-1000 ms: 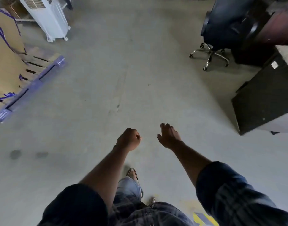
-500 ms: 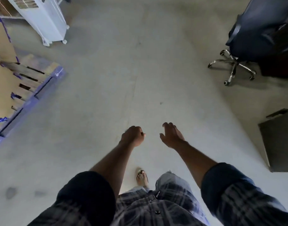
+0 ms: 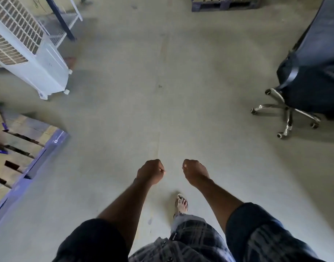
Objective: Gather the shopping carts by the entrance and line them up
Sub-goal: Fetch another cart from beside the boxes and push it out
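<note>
**No carts in view, both hands empty**

While walking, left hand (image 3: 150, 172) and right hand (image 3: 195, 173) are curled into loose fists, holding nothing, side by side and level, so neither is nearer. Bare floor (image 3: 162, 103) ahead, cooler (image 3: 30, 53) left, office chair (image 3: 310, 76) right, pallet (image 3: 225, 3) far. Cart direction and axis: cannot tell.

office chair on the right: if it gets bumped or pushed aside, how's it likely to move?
The office chair would probably roll easily: its chrome star base sits on casters on smooth concrete floor. It may swivel rather than track straight. The tall backrest suggests some tip risk if pushed high.
</note>
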Available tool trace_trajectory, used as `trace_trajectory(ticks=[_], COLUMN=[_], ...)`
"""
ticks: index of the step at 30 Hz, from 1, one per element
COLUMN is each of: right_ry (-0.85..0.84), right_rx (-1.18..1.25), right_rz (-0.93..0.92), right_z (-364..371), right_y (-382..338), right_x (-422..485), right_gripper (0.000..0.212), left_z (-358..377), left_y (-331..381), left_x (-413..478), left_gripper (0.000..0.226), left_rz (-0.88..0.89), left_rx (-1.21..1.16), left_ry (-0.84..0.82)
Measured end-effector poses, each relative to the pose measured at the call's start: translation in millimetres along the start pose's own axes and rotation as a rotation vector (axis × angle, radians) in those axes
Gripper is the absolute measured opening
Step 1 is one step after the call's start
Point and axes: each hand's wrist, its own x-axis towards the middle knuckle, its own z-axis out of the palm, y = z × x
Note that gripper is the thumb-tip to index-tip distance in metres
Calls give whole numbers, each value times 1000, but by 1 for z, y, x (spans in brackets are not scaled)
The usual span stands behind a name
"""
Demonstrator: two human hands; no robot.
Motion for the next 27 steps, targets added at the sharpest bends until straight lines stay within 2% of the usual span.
trace_trajectory(ticks=[2,6,11,17,22,27], right_ry=[-7,9,-6,-29,40,109], right_rx=[-52,-111,-128,-88,-12,90], right_rz=[-34,-103,-158,-142,-121,-51], right_z=[-39,-108,-152,-194,-276,-355], right_y=[-18,-63,-113,-168,-218,-235], right_x=[58,167,323,506,634,771], right_gripper=[19,28,26,30,33,35], left_z=[-43,-125,-192,-281,-397,-496], left_y=[7,12,5,14,43,93], left_x=[53,146,297,486,612,754], left_gripper=[12,18,20,24,33,42], left_rz=[-26,-63,-85,-12,20,94], left_rx=[-65,-111,-125,-126,-124,-82], left_ry=[31,87,129,144,148,139])
